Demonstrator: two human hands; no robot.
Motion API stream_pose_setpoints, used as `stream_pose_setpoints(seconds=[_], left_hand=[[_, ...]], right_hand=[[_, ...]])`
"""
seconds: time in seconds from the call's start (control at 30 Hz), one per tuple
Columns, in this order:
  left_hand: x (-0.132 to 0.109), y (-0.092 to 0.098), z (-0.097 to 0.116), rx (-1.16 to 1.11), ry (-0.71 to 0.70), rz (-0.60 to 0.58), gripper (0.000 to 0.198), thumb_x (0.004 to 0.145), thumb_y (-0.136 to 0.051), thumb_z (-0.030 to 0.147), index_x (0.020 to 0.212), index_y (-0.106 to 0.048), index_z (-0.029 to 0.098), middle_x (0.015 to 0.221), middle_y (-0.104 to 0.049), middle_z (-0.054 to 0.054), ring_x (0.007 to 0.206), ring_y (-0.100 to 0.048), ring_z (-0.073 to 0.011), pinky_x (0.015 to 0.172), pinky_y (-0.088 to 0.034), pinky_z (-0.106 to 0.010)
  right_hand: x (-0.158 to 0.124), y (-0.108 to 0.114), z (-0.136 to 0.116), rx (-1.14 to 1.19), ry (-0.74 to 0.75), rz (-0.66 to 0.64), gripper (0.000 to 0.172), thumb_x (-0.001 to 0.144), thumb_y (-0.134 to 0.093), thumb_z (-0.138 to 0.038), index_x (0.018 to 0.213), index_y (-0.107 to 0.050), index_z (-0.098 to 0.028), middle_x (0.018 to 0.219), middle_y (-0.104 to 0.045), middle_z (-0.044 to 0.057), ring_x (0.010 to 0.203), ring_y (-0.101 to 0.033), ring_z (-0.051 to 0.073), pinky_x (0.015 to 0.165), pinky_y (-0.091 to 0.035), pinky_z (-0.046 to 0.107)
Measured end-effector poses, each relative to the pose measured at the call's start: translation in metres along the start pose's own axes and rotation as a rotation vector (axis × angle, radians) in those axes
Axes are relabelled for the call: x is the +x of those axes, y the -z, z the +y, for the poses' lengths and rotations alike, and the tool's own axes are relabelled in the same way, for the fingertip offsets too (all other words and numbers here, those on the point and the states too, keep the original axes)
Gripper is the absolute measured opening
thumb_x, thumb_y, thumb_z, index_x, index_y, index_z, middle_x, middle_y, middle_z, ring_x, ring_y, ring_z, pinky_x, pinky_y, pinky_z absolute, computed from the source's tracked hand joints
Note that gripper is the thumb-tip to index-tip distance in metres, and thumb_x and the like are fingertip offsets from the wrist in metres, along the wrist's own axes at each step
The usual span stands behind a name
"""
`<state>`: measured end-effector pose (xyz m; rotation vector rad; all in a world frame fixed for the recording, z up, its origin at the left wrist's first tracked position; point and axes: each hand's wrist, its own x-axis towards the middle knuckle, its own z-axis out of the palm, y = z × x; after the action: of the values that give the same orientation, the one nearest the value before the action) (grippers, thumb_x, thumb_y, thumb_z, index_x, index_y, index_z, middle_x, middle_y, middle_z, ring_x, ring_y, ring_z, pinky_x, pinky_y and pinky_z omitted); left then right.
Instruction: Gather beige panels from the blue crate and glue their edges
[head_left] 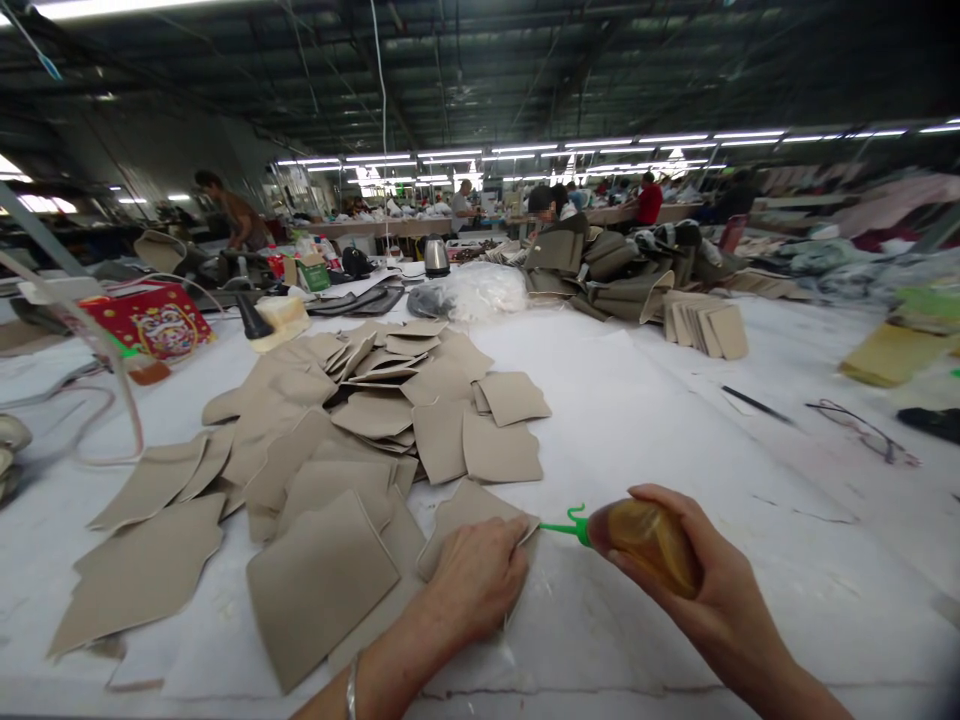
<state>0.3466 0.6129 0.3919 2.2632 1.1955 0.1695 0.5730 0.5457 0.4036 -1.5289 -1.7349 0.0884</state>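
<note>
My right hand (724,590) is wrapped round a squeeze bottle (645,535) of amber liquid, tilted sideways. Its thin green nozzle (564,526) points left, with the tip at the right edge of a beige panel (469,515) that looks like padded fabric or leather. On that panel is my left hand (480,580), its fingers closed on the right edge close to the nozzle tip. Part of the panel is hidden under the hand. More beige panels (322,575) lie to the left, and a loose heap of them (375,400) spreads farther back.
The white tabletop (600,400) carries a fanned stack of beige pieces (705,325), a black pen (757,404) and eyeglasses (862,430) at right. Dark olive covers (600,265), a clear plastic bag (480,290) and a kettle (436,256) stand behind. A red bag (161,320) is at left.
</note>
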Motion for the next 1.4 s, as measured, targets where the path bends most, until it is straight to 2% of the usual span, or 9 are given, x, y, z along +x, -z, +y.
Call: stream_pose_setpoints(seconds=[0.23, 0.43, 0.57, 0.67, 0.83, 1.0, 1.17, 1.3, 1.4], left_hand=[[-0.002, -0.005, 0.001, 0.073, -0.023, 0.039, 0.037, 0.088, -0.031, 0.026, 0.114, -0.057, 0.028, 0.097, -0.069, -0.007, 0.092, -0.066, -0.0301, 0.079, -0.052, -0.045], [-0.002, -0.006, 0.002, 0.106, -0.018, 0.029, 0.040, 0.088, -0.029, 0.026, 0.121, -0.052, 0.031, 0.098, -0.068, -0.007, 0.090, -0.066, -0.0307, 0.076, -0.052, -0.045], [-0.002, -0.005, 0.002, 0.113, -0.020, 0.024, 0.039, 0.088, -0.029, 0.026, 0.118, -0.053, 0.029, 0.095, -0.067, -0.007, 0.088, -0.066, -0.0295, 0.075, -0.051, -0.043], [-0.002, -0.004, 0.002, 0.111, -0.027, 0.013, 0.039, 0.087, -0.030, 0.025, 0.117, -0.054, 0.028, 0.093, -0.067, -0.007, 0.088, -0.065, -0.0292, 0.075, -0.051, -0.043], [-0.003, 0.000, 0.003, 0.099, -0.033, -0.007, 0.042, 0.086, -0.032, 0.024, 0.121, -0.053, 0.027, 0.096, -0.067, -0.008, 0.092, -0.065, -0.0299, 0.079, -0.051, -0.044], [-0.006, -0.001, 0.002, 0.084, -0.047, 0.012, 0.042, 0.087, -0.033, 0.026, 0.124, -0.052, 0.026, 0.097, -0.066, -0.009, 0.092, -0.065, -0.0297, 0.080, -0.052, -0.044], [-0.009, -0.002, 0.000, 0.088, -0.029, 0.007, 0.039, 0.087, -0.032, 0.027, 0.120, -0.054, 0.026, 0.095, -0.065, -0.008, 0.091, -0.064, -0.0299, 0.078, -0.052, -0.044], [-0.010, -0.001, -0.001, 0.062, -0.039, 0.004, 0.038, 0.088, -0.033, 0.029, 0.120, -0.053, 0.026, 0.096, -0.064, -0.007, 0.091, -0.064, -0.0286, 0.079, -0.052, -0.043], [-0.010, -0.001, -0.003, 0.057, -0.033, 0.000, 0.039, 0.088, -0.033, 0.029, 0.122, -0.053, 0.026, 0.095, -0.064, -0.007, 0.091, -0.064, -0.0283, 0.080, -0.051, -0.043]], right_hand=[[-0.008, 0.001, 0.005, 0.061, 0.069, -0.045, 0.042, 0.083, -0.066, -0.039, 0.118, -0.047, -0.025, 0.107, -0.056, 0.004, 0.089, -0.060, 0.013, 0.075, -0.051, 0.017], [-0.007, 0.001, 0.012, 0.099, 0.031, -0.033, 0.043, 0.082, -0.067, -0.038, 0.118, -0.047, -0.026, 0.109, -0.055, 0.004, 0.092, -0.059, 0.014, 0.078, -0.051, 0.018], [-0.009, 0.002, 0.013, 0.127, 0.036, -0.067, 0.042, 0.082, -0.067, -0.039, 0.117, -0.047, -0.026, 0.106, -0.057, 0.003, 0.088, -0.061, 0.013, 0.075, -0.052, 0.016], [-0.010, 0.004, 0.016, 0.123, 0.001, -0.116, 0.044, 0.083, -0.065, -0.041, 0.119, -0.045, -0.026, 0.106, -0.058, 0.002, 0.089, -0.062, 0.013, 0.076, -0.051, 0.014], [-0.014, 0.005, 0.019, 0.143, -0.064, -0.073, 0.045, 0.082, -0.066, -0.043, 0.118, -0.047, -0.025, 0.107, -0.058, 0.003, 0.089, -0.062, 0.014, 0.074, -0.052, 0.016], [-0.023, 0.003, 0.015, 0.235, -0.111, -0.189, 0.048, 0.081, -0.066, -0.044, 0.120, -0.045, -0.026, 0.112, -0.057, 0.004, 0.096, -0.061, 0.016, 0.080, -0.051, 0.019], [-0.025, 0.001, 0.015, 0.203, -0.168, -0.132, 0.048, 0.081, -0.067, -0.045, 0.119, -0.046, -0.025, 0.107, -0.058, 0.003, 0.089, -0.061, 0.015, 0.076, -0.051, 0.018], [-0.031, 0.001, 0.004, 0.318, -0.212, -0.221, 0.049, 0.080, -0.065, -0.047, 0.118, -0.046, -0.023, 0.111, -0.057, 0.004, 0.096, -0.059, 0.017, 0.081, -0.049, 0.021], [-0.034, 0.001, -0.007, 0.340, -0.323, -0.180, 0.047, 0.081, -0.063, -0.048, 0.117, -0.045, -0.024, 0.112, -0.054, 0.003, 0.099, -0.056, 0.017, 0.085, -0.044, 0.022]])
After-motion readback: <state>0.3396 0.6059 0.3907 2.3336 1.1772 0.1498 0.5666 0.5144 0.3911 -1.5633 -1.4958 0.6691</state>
